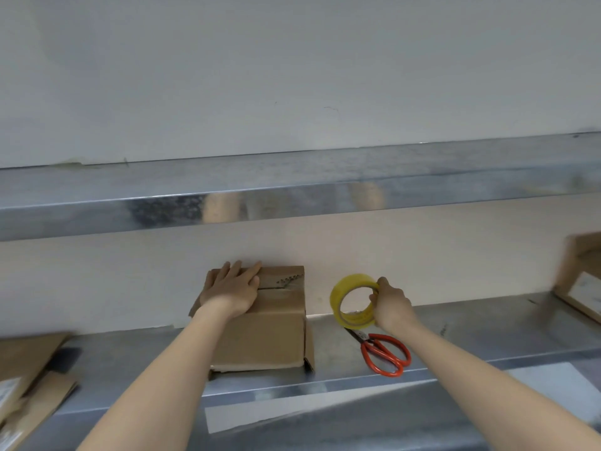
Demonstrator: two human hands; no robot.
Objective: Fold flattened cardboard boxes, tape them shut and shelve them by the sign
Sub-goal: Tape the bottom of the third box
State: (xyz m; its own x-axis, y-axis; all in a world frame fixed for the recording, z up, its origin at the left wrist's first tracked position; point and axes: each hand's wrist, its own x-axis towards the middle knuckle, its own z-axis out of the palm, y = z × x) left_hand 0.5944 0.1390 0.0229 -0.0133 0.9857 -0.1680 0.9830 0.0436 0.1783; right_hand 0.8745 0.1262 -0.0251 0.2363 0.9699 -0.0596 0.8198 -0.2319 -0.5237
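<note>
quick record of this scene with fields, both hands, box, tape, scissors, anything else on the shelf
left hand: flat on top of the cardboard box, fingers straight
right hand: grips the tape roll by its right rim
cardboard box: folded up, top flaps closed, standing on the metal shelf against the wall
tape roll: yellow, upright, right of the box, apart from it
scissors: red handles, lying on the shelf just nearer the person than the roll
other: flattened cardboard at left edge; open box at right edge

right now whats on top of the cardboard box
The left hand rests flat on the cardboard box top, fingers straight. The flap seam shows beside it; its part under the palm is hidden.
</note>
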